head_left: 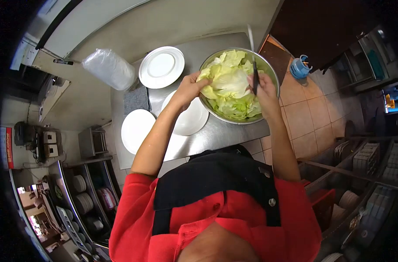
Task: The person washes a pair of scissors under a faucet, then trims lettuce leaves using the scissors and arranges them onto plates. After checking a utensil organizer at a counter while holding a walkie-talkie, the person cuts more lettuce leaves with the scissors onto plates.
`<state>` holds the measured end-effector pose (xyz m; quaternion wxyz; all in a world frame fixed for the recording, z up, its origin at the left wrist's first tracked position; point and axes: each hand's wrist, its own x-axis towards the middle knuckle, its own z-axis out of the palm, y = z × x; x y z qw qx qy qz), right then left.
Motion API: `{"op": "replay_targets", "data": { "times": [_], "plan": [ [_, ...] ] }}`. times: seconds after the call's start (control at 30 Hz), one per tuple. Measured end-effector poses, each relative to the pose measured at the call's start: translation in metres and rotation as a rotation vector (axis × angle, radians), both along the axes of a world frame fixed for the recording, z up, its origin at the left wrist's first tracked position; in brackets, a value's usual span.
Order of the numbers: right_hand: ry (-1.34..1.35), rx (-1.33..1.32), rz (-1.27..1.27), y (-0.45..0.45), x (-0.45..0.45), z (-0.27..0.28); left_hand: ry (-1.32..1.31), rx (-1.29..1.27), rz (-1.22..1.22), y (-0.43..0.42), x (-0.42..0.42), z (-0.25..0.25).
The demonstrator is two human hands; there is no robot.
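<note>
Lettuce (231,81) heaped in the steel bowl (271,65)

Loose leaves up to the bowl's rim; a pale one spread crosswise between the hands, the heap's own long axis hard to tell. At the bowl's left, left hand (191,89) with fingers curled, pinching leaf edges. At its right, right hand (265,88) closed on a black-handled knife (254,72), blade pointing away from the body. Under the bowl, metal table (247,136); to its left, white plates (162,65), grey cloth (136,101), plastic-wrapped bundle (109,70). To its right, on tiled floor (299,117), blue gas cylinder (299,69).
</note>
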<state>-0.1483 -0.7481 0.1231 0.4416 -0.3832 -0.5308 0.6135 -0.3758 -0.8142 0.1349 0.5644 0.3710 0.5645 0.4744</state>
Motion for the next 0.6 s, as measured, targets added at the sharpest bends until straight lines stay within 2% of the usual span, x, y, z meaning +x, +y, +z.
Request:
{"op": "replay_targets", "data": {
  "times": [0.07,0.1,0.17,0.2,0.33,0.4,0.47,0.6],
  "plan": [
    [0.165,-0.025,0.011,-0.017,0.022,-0.005,0.020,0.001,0.019,0.001,0.002,0.010],
    [0.139,-0.058,-0.009,-0.029,0.031,0.000,0.039,-0.002,0.047,0.003,0.003,0.013],
    [0.215,-0.237,-0.078,-0.059,0.047,0.004,0.047,0.003,0.053,0.006,0.002,0.013],
    [0.114,-0.169,-0.006,-0.073,0.059,-0.001,0.054,0.003,0.068,0.008,0.002,0.011],
    [0.103,-0.514,0.069,-0.129,0.076,-0.004,0.013,0.094,0.087,0.012,0.001,0.000],
    [0.019,-0.471,0.098,-0.138,0.074,-0.009,0.026,0.124,0.065,0.011,0.003,0.002],
    [-0.056,-0.554,0.158,-0.139,0.067,-0.012,0.040,0.140,0.053,0.007,0.008,0.012],
    [-0.051,-0.487,0.184,-0.130,0.052,-0.014,0.146,0.176,-0.017,0.003,0.013,0.024]
  ]
}}
